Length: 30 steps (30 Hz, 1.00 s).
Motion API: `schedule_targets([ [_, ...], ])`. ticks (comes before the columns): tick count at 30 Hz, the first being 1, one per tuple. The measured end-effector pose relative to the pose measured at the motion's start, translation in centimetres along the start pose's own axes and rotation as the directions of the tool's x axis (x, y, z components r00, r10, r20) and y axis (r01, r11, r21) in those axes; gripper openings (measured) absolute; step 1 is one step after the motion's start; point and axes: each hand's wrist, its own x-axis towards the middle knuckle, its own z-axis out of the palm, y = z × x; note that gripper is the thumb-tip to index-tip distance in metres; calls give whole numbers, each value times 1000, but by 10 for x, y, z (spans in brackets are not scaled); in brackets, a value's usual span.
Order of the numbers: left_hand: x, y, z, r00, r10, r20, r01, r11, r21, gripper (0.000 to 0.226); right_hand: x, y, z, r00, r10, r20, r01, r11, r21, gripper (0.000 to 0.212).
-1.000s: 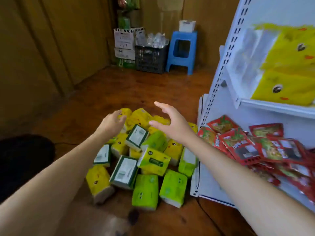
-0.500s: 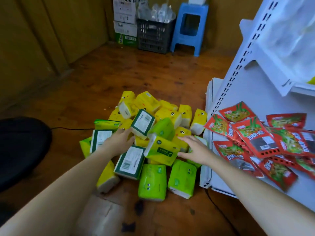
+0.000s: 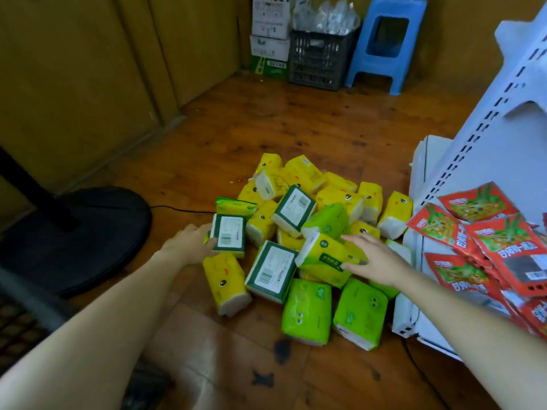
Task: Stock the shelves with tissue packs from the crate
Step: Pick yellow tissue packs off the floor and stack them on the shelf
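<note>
A loose heap of tissue packs [image 3: 310, 232] lies on the wooden floor [image 3: 266, 122], just beside the foot of the white shelf unit [image 3: 461, 173]. The packs are soft rectangular bricks in plastic wrap: many are yellow with a small duck face of black eyes and an orange beak, some are bright green with two little eyes, and a few lie with the back up, showing a dark green border around a white label with a barcode. They lie in all directions, some leaning on others, some flat on the floor. The left hand [image 3: 189, 242] is at the left edge of the heap, fingers curled around the side of one dark-green-bordered pack [image 3: 229, 235], which lies label up on top of a yellow pack [image 3: 226, 279]. The right hand [image 3: 374, 257] rests with spread fingers on a yellow-and-green pack [image 3: 324, 257] near the middle of the heap, touching it from the right side; I cannot tell if it grips it fully. On the lower shelf at the right lie red snack packets [image 3: 485, 232], overlapping one another. A black round fan base [image 3: 80, 232] stands on the floor to the left.
</note>
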Motion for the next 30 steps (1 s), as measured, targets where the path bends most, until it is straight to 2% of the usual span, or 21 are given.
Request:
schedule_targets([
  [4, -4, -16, 1, 997, -73, -10, 73, 995, -72, 55, 18, -42, 14, 986, -164, 39, 165, 985, -46, 66],
  [6, -4, -20, 6, 995, -101, 13, 102, 988, -120, 55, 22, -60, 21, 974, -223, 43, 223, 975, -14, 66],
  [10, -4, -13, 19, 990, -79, 115, 95, 986, -136, 54, 26, -87, 40, 958, -280, 57, 277, 959, 61, 65],
  [14, 3, -12, 31, 971, -4, 237, 49, 981, -185, 48, 30, -104, 60, 929, -346, 132, 343, 938, 45, 66],
  [20, 13, -13, 44, 964, 36, 264, 21, 977, -213, 55, 36, -113, 76, 915, -366, 171, 362, 931, 54, 69],
  [23, 18, -14, 49, 964, 18, 266, 53, 965, -256, 60, 37, -113, 79, 914, -365, 178, 360, 931, 60, 69],
  [28, 22, -16, 54, 933, -16, 361, 126, 950, -284, 71, 37, -112, 82, 910, -365, 198, 364, 930, 45, 69],
  [30, 23, -21, 55, 924, -37, 380, 147, 953, -264, 83, 37, -112, 84, 907, -367, 207, 367, 929, 37, 69],
])
